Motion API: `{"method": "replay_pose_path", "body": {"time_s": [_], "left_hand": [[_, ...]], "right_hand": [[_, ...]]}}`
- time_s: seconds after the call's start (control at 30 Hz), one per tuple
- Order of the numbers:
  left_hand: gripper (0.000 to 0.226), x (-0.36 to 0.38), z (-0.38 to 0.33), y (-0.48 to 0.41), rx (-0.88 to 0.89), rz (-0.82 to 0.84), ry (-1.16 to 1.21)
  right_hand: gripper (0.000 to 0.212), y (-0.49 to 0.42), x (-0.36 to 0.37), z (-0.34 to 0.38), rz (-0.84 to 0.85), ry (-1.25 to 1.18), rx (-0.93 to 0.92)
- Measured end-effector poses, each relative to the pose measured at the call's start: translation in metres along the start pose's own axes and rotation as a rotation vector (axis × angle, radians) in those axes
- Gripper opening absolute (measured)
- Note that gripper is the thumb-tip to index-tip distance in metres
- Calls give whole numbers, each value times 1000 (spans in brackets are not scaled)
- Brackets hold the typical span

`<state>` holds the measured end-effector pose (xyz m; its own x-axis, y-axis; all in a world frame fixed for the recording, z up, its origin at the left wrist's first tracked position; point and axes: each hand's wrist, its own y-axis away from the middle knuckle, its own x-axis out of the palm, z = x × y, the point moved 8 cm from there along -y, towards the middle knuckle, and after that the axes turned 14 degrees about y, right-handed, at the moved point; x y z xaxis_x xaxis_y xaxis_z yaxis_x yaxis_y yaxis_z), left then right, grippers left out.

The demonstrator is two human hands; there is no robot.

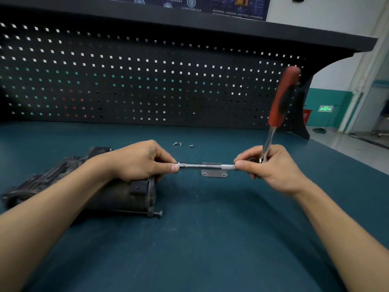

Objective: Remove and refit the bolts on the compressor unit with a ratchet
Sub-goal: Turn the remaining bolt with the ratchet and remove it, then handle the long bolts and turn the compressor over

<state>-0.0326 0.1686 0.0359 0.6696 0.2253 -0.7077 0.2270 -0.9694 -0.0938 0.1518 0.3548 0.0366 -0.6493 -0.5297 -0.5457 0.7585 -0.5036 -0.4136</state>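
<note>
Chrome steel extension bar with a knurled end (207, 166) runs level between the two grips, its long axis left to right. The left grip (145, 161) pinches the socket end between thumb and forefinger. The right grip (271, 167) is curled round the knurled end and the head of the ratchet with the red-and-black handle (282, 98), which stands up and leans away to the right.

The dark grey cast-metal compressor unit (126, 192) lies on its side on the teal worktop (210, 239), directly beneath the left grip and well left of the right grip, with its flanged end facing right. One long bolt (158, 213) juts from the flange's near corner, below the left grip.

The socket end is therefore the end nearer the unit. The coming move likely needs the bar lowered and its axis lined up with a bolt head, the left grip steering.

Small loose silver bolts (181, 144) lie beyond the bar, between the grips. A flat metal plate with two holes (214, 173) lies just under it.
</note>
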Motion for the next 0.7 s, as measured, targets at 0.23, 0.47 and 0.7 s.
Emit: {"method": "replay_pose_path", "body": {"time_s": [0.23, 0.47, 0.7], "left_hand": [[37, 0, 0, -1, -5, -15, 3], [23, -4, 3, -1, 3, -90, 0], [18, -14, -4, 6, 108, -247, -33]], "right_hand": [[7, 2, 4, 10, -30, 165, -259], [58, -3, -17, -24, -366, -131, 210], [49, 10, -39, -74, -218, 17, 650]]}}
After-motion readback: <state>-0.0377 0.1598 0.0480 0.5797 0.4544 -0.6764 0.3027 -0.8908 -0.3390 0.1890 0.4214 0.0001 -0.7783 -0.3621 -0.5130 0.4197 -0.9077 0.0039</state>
